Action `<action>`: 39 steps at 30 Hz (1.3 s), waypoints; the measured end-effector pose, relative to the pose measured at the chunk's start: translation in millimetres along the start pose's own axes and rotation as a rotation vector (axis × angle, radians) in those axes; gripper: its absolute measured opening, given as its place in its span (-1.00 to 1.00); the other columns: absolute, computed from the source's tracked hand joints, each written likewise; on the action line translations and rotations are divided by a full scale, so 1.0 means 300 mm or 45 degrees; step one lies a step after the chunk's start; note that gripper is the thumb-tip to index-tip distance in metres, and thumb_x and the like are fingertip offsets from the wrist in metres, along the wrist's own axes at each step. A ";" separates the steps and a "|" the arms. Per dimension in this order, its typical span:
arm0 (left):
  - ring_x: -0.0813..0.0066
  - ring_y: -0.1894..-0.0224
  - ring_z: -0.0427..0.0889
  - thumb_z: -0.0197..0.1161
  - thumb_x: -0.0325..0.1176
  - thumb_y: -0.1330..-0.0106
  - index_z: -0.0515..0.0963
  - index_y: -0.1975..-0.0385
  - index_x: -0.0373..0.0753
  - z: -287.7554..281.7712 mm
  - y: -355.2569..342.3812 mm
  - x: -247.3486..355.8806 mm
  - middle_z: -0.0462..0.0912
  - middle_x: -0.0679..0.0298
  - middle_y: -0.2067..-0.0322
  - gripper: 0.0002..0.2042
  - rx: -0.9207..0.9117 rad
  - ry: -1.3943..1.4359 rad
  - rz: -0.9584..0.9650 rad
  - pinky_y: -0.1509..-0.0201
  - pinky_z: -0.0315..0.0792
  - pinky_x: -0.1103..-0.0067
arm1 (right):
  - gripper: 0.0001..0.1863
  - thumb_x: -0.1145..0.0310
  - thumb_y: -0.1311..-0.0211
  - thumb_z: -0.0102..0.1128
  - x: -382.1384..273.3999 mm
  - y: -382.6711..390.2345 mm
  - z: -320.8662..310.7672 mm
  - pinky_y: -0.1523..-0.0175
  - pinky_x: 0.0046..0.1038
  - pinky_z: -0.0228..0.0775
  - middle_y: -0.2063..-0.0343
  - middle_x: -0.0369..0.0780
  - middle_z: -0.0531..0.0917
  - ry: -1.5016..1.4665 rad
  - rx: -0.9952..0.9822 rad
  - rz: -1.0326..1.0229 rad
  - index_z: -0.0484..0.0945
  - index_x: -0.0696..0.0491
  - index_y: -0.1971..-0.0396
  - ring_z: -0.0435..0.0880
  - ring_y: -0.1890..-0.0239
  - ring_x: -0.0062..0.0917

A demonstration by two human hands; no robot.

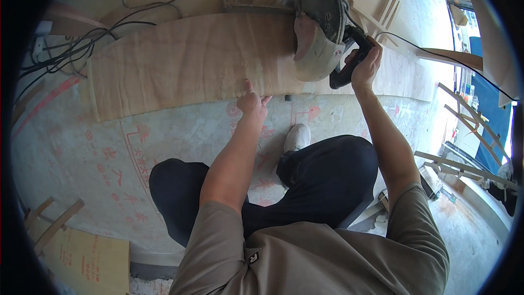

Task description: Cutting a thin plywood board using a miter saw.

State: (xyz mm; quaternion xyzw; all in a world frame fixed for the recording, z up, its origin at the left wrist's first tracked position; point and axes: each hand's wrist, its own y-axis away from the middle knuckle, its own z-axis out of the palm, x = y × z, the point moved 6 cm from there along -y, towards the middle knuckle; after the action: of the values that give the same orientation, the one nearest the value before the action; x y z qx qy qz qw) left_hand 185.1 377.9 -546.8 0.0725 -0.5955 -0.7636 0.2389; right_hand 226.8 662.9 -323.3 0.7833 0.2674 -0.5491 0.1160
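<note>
Your left arm (232, 155) reaches forward, your left hand (252, 102) extending one finger ahead, another angled rightward. Your right arm (386, 134) stretches farther out, your right hand (367, 66) curled in a grip.

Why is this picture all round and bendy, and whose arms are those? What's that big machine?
It looks bendy because a very wide fisheye camera took it. The person wears it on their head, looking down, so you see their own bare arms and dark trousers.

The machine looks like a power saw. The right hand holds its black handle. The left hand is at the near edge of a long wooden board, with one finger on top; I can't see all its fingers.

Dark cables lie to the left, and the pale floor covering has red printing.
</note>
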 end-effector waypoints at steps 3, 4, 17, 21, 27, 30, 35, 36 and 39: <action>-0.10 -0.20 0.48 0.07 -0.05 -0.46 0.18 -0.28 -0.37 0.000 0.008 -0.001 0.43 -0.02 -0.20 -0.42 0.038 0.005 0.010 -0.27 0.40 -0.02 | -0.42 -0.15 -0.51 -0.40 0.014 0.018 0.002 0.56 -0.53 0.36 0.64 -0.21 0.51 -0.009 0.022 -0.018 0.30 0.07 -0.10 0.49 0.68 -0.55; -0.10 -0.20 0.48 0.07 -0.05 -0.46 0.18 -0.28 -0.37 0.000 0.008 -0.001 0.43 -0.02 -0.20 -0.42 0.039 0.008 0.011 -0.27 0.40 -0.02 | -0.42 -0.15 -0.51 -0.38 0.020 0.024 0.000 0.56 -0.55 0.33 0.63 -0.23 0.51 -0.028 0.041 -0.029 0.31 0.06 -0.09 0.47 0.68 -0.58; -0.05 -0.12 0.52 0.14 -0.13 -0.45 0.18 -0.28 -0.37 0.000 -0.002 -0.004 0.42 0.04 -0.17 -0.43 -0.050 0.019 -0.016 -0.12 0.53 -0.01 | -0.36 -0.21 -0.48 -0.41 0.055 0.036 0.004 0.59 -0.50 0.36 0.68 -0.20 0.50 0.022 0.022 -0.052 0.30 0.08 -0.11 0.50 0.72 -0.52; -0.18 -0.19 0.45 0.08 -0.05 -0.46 0.09 -0.34 -0.31 0.010 0.019 0.002 0.37 -0.02 -0.22 -0.39 -0.068 0.009 -0.009 -0.23 0.43 -0.04 | -0.37 -0.19 -0.49 -0.40 -0.015 -0.018 -0.016 0.60 -0.52 0.34 0.68 -0.20 0.51 0.024 0.000 0.013 0.34 0.09 -0.08 0.50 0.73 -0.52; -0.19 -0.16 0.48 0.11 -0.06 -0.45 0.08 -0.33 -0.31 0.011 0.044 0.020 0.39 -0.03 -0.19 -0.38 -0.048 0.001 0.044 -0.18 0.47 -0.04 | -0.40 -0.15 -0.51 -0.43 -0.132 -0.104 -0.012 0.60 -0.50 0.38 0.70 -0.21 0.48 0.069 -0.081 0.107 0.36 0.08 -0.06 0.49 0.74 -0.51; -0.19 -0.15 0.49 0.12 -0.07 -0.45 0.10 -0.32 -0.31 0.013 0.044 0.014 0.40 -0.04 -0.18 -0.39 -0.043 0.016 0.020 -0.17 0.48 -0.05 | -0.41 -0.14 -0.52 -0.43 -0.119 -0.085 -0.013 0.60 -0.50 0.40 0.70 -0.21 0.48 0.066 -0.082 0.067 0.36 0.08 -0.04 0.49 0.74 -0.51; -0.06 -0.06 0.55 0.17 -0.14 -0.43 0.18 -0.26 -0.38 -0.001 0.018 0.004 0.45 0.02 -0.13 -0.43 -0.014 0.055 0.011 -0.09 0.53 -0.06 | -0.42 -0.14 -0.51 -0.43 -0.029 -0.024 -0.007 0.61 -0.51 0.34 0.70 -0.21 0.48 0.048 -0.058 0.017 0.33 0.08 -0.05 0.48 0.74 -0.52; -0.06 -0.06 0.55 0.17 -0.13 -0.43 0.17 -0.26 -0.39 0.003 0.017 0.001 0.44 0.01 -0.13 -0.42 -0.024 0.053 0.002 -0.09 0.53 -0.06 | -0.42 -0.13 -0.51 -0.43 -0.013 -0.013 -0.007 0.62 -0.52 0.30 0.71 -0.21 0.48 0.016 -0.039 -0.008 0.32 0.08 -0.05 0.46 0.75 -0.53; -0.05 -0.08 0.54 0.17 -0.13 -0.43 0.17 -0.26 -0.41 0.003 0.016 -0.004 0.43 0.00 -0.14 -0.41 -0.015 0.032 0.002 -0.08 0.55 -0.03 | -0.42 -0.17 -0.49 -0.40 0.024 0.016 -0.001 0.62 -0.52 0.30 0.71 -0.21 0.48 0.003 -0.013 -0.048 0.31 0.05 -0.07 0.46 0.74 -0.53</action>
State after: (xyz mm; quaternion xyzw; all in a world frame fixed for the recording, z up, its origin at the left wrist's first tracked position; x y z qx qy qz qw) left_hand 187.0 378.3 -542.4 0.0802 -0.5879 -0.7660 0.2475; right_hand 231.5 661.1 -330.5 0.7781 0.2848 -0.5490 0.1094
